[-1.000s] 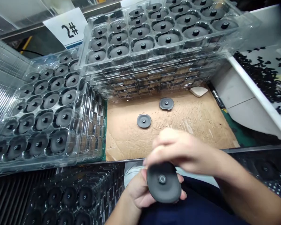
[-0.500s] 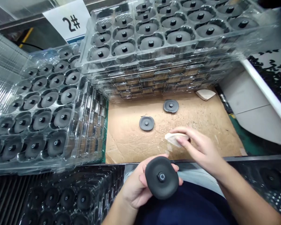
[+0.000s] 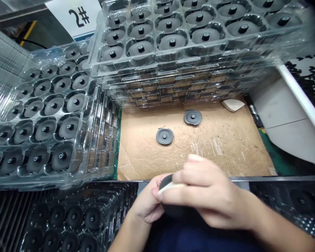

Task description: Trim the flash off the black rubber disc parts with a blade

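Right hand (image 3: pixel 210 192) is swinging back over the left, pinching a pale pad (image 3: pixel 172 187) against a dark rubber disc (image 3: pixel 166 182).

Left hand (image 3: pixel 147 203) is cupping that disc from beneath, fingers curled closed around it, with much of the disc hidden between the hands. Just beyond them, two matching discs (image 3: pixel 164 136) are lying well apart on torn cardboard (image 3: pixel 136 164), while stacked clear plastic trays (image 3: pixel 157 66) full of discs are standing ahead and to the left.

Stacked clear plastic trays (image 3: pixel 157 68) of black discs (image 3: pixel 172 42), cardboard sheet (image 3: pixel 225 154), white card (image 3: pixel 68 19) marked 2#, black scraps (image 3: pixel 308 73)
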Available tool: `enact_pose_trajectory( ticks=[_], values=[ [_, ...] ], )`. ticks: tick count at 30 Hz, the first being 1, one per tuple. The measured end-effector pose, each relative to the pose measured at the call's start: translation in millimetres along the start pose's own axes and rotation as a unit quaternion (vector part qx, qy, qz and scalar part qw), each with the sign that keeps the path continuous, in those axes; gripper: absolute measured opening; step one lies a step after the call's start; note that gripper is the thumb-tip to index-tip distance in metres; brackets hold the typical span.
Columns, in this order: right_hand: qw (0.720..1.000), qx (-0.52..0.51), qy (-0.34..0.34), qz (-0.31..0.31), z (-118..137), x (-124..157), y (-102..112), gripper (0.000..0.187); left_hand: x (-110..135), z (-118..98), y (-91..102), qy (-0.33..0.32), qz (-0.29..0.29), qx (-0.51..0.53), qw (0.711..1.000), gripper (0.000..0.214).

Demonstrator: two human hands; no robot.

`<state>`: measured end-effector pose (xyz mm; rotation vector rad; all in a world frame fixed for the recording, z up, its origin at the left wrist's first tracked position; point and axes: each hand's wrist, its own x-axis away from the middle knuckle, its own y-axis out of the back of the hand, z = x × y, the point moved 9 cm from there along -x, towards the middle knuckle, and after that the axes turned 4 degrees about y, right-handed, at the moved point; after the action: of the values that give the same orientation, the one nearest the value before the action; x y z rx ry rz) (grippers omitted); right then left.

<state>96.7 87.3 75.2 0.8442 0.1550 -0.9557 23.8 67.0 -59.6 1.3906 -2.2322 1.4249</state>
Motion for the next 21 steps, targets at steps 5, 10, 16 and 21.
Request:
enact_pose_trajectory(
  ticks=[5, 10, 16, 21],
  values=[
    [0.963, -0.174, -0.2, 0.049, -24, 41, -15, 0.02, 2, -16, -1.5, -0.047, 0.038, 0.101, 0.993, 0.056],
    [0.916, -0.251, -0.306, -0.057, -49, 81, -17, 0.015, 3, -26, -3.1, -0.112, 0.036, 0.123, 0.985, 0.057],
    [0.914, -0.077, -0.288, -0.274, -38, 66, 24, 0.028, 3, -25, -2.9, -0.15, -0.038, 0.11, 0.982, 0.061],
    [0.981, 0.008, -0.138, -0.132, 3, 4, 5, 0.023, 10, -22, 3.0, -0.156, -0.089, 0.095, 0.979, 0.058]
  ],
)
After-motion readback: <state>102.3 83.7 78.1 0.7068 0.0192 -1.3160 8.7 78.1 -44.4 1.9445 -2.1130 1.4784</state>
